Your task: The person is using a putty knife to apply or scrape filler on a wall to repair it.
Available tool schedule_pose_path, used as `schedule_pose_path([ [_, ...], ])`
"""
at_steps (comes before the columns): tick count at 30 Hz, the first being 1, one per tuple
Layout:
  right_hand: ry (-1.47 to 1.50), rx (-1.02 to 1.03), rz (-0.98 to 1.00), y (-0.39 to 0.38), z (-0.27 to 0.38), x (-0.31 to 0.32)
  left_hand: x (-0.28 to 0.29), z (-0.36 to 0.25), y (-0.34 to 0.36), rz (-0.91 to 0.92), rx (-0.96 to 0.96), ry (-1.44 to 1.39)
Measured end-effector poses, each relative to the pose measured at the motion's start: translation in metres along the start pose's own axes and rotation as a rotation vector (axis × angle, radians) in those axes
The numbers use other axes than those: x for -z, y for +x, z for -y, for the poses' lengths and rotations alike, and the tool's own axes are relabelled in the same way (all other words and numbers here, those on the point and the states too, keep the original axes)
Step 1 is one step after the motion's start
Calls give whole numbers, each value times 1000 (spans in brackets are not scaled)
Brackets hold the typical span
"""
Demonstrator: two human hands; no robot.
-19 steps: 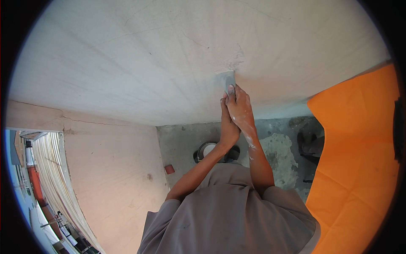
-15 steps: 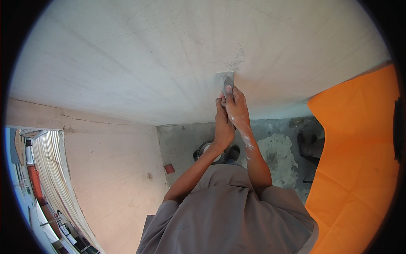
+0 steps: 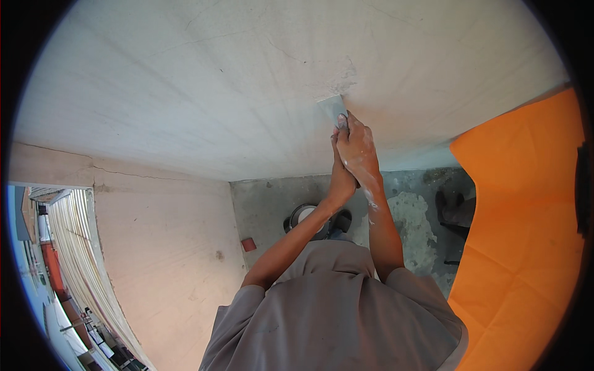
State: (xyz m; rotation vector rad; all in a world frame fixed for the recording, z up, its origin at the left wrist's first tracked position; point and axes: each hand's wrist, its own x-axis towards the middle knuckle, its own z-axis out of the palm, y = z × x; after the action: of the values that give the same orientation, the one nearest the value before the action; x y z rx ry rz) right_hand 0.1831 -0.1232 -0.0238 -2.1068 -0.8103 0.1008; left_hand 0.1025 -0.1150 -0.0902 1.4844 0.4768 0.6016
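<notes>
A putty knife [image 3: 331, 107] with a flat, pale grey blade rests against the plastered wall [image 3: 204, 105], its edge just below a rough grey patch [image 3: 344, 79]. My right hand [image 3: 360, 150] is closed around its handle, thumb along the base of the blade; whitish smears mark this hand and forearm. Pressed close beside and below it, my left hand [image 3: 342, 182] is also closed at the handle. Its fingers are partly hidden by the right hand, and the handle itself is mostly covered.
On the grey floor, a round container [image 3: 307, 215] with white contents stands between my feet. A dull red block [image 3: 248, 244] lies near the left wall [image 3: 167, 247]. An orange sheet [image 3: 520, 204] hangs at the right, beside dark objects [image 3: 455, 213]. A window opening [image 3: 71, 229] is at far left.
Both hands have shifted slightly right and up along the wall with the putty knife. Its blade now tilts to the left, and more of the blade shows above my thumb.
</notes>
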Motion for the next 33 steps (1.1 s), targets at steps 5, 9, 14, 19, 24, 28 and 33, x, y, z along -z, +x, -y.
schedule_pose_path([
  [5, 482, -201, 170, 3, -14, -29, 31, -23, 5, -3, -6, 122],
  [9, 886, -302, 215, 1, -13, -52, 56, -32, 14, -10, 58, 205],
  [14, 592, -233, 61, 0, 8, -38, 51, -20, 16, -9, -119, 281],
  [19, 87, -118, 112, 9, 24, 8, 14, 1, 13, -22, -220, 279],
  [24, 188, -141, 138, 11, 14, 2, 16, -22, 12, -22, -85, 50],
  [28, 494, -217, 139, 14, 9, -25, 46, -41, 23, 14, -16, 178],
  [33, 628, -263, 208, 7, 20, -22, 48, -35, 20, -61, -226, 310],
])
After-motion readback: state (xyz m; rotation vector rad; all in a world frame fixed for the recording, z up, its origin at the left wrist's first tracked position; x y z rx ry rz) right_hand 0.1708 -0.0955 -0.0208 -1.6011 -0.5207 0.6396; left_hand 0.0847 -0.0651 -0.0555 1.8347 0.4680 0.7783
